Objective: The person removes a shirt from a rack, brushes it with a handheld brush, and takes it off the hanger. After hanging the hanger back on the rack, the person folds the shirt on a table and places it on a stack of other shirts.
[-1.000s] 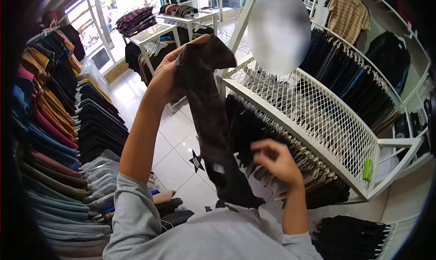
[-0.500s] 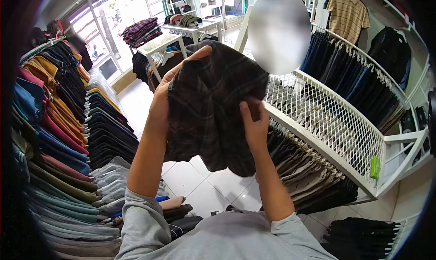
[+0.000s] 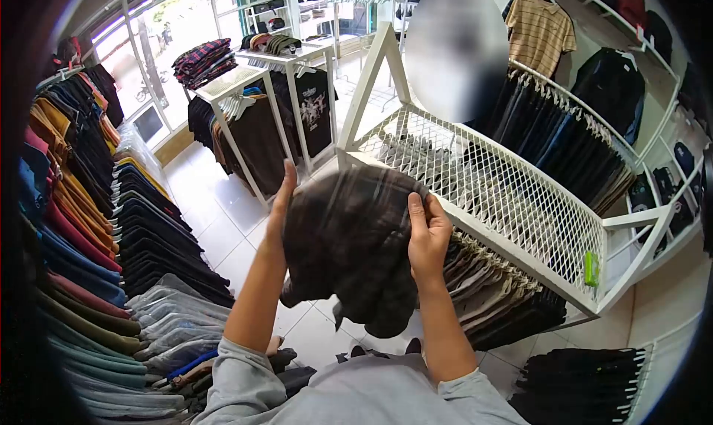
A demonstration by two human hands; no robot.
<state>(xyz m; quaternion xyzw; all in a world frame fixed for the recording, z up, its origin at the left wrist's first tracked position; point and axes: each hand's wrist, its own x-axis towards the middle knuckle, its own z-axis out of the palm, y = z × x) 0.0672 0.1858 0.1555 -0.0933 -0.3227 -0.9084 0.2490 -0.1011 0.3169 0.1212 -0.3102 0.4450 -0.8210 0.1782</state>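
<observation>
A dark plaid shirt [image 3: 349, 247], loosely folded and bunched, hangs between my two hands in front of my chest. My left hand [image 3: 281, 210] supports its left edge, one digit pointing up along the side and the other fingers hidden behind the cloth. On the opposite edge, my right hand [image 3: 431, 236] grips the fabric, thumb on the near face and fingers curled behind. The shirt's lower edge droops unevenly over the tiled floor and is a little blurred.
A white mesh-topped rack [image 3: 505, 195] with trousers hung below stands close on the right, a green object [image 3: 591, 269] on it. Hanging clothes [image 3: 82, 224] line the left. Ahead is a white display table [image 3: 230, 83] with folded plaid shirts [image 3: 204, 61]. A person [image 3: 483, 91] stands behind the rack.
The shirt has come down and its upper part has folded over, so it looks shorter. Both hands have lowered with it, and the right thumb now lies on its edge. The view has shifted rightward.
</observation>
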